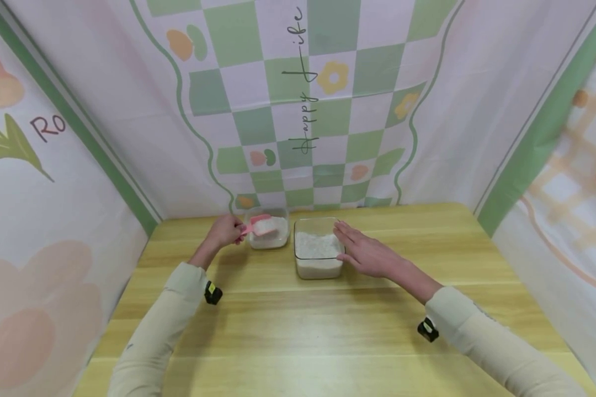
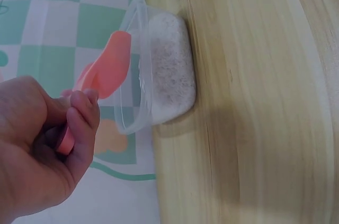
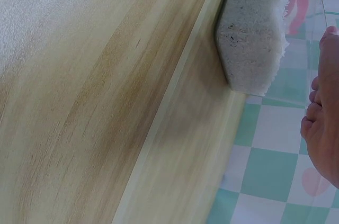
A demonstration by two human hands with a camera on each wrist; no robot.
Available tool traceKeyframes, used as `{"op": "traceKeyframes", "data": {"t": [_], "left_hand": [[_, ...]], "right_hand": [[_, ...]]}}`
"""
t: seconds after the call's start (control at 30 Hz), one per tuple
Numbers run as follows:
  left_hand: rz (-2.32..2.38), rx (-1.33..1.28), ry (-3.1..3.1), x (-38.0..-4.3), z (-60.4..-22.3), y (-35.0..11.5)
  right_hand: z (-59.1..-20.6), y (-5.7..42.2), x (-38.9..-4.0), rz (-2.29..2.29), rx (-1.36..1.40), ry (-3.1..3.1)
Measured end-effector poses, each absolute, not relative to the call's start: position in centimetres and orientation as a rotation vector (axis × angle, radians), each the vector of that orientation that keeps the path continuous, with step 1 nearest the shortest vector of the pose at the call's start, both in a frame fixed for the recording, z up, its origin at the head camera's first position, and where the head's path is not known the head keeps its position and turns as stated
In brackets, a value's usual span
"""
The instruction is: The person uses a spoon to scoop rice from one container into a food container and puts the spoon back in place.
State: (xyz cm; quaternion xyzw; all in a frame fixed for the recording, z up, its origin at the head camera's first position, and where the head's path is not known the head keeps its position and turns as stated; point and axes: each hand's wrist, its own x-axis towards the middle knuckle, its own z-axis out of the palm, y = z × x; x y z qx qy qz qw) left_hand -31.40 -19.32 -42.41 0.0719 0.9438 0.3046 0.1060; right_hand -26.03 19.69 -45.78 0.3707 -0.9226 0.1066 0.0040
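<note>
In the head view my left hand grips the handle of a pink scoop heaped with white rice. The scoop is above a small clear plastic container, which also has rice in it. Up close in the left wrist view, fingers and thumb curl round the handle of the scoop, whose bowl is by the container's rim. To the right stands a larger clear glass container, about half full of rice. My right hand rests its extended fingers on that container's right rim.
Both containers stand side by side near the back of the wooden table. A checkered cloth backdrop hangs right behind them, with printed cloth on both sides. A small black device sits at each wrist.
</note>
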Motion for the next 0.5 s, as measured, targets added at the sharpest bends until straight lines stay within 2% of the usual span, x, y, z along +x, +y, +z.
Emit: {"op": "traceKeyframes", "data": {"t": [0.5], "left_hand": [[0.794, 0.173, 2.85, -31.93, -42.41, -18.65]], "right_hand": [[-45.68, 19.64, -26.0, 0.311, 1.152, -2.903]]}}
